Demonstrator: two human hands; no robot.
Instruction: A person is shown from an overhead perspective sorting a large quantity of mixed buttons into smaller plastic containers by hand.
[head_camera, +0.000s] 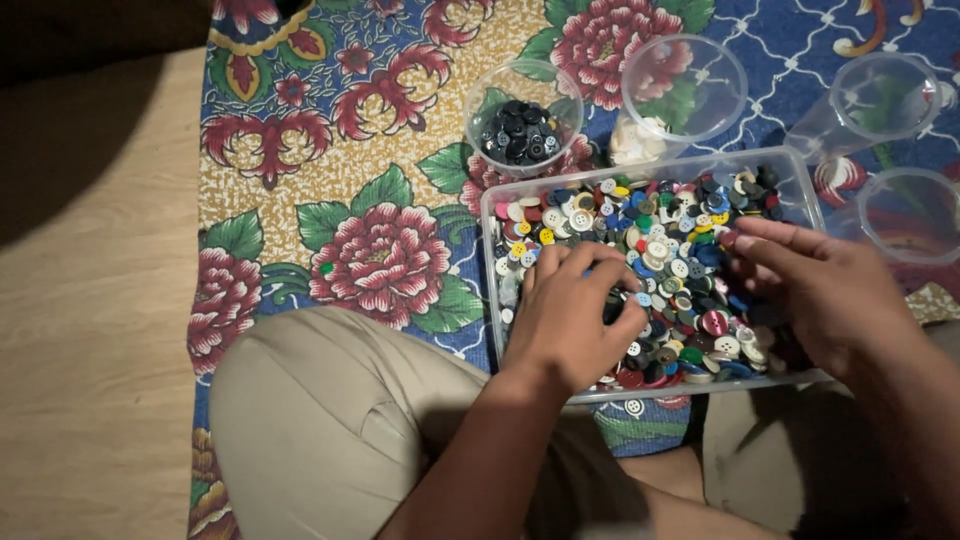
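Mixed buttons (672, 250) fill a clear rectangular tray (800, 180) on the floral cloth (350, 160) | my left hand (575, 315) rests in them, fingers curled together | cup of dark buttons (520, 130) behind | my right hand (825, 285) lies flat, fingers extended together.

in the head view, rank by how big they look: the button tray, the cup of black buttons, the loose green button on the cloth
1. Button tray, clearly the largest.
2. Cup of black buttons, much smaller than the tray.
3. Loose green button on the floral cloth, tiny by comparison.
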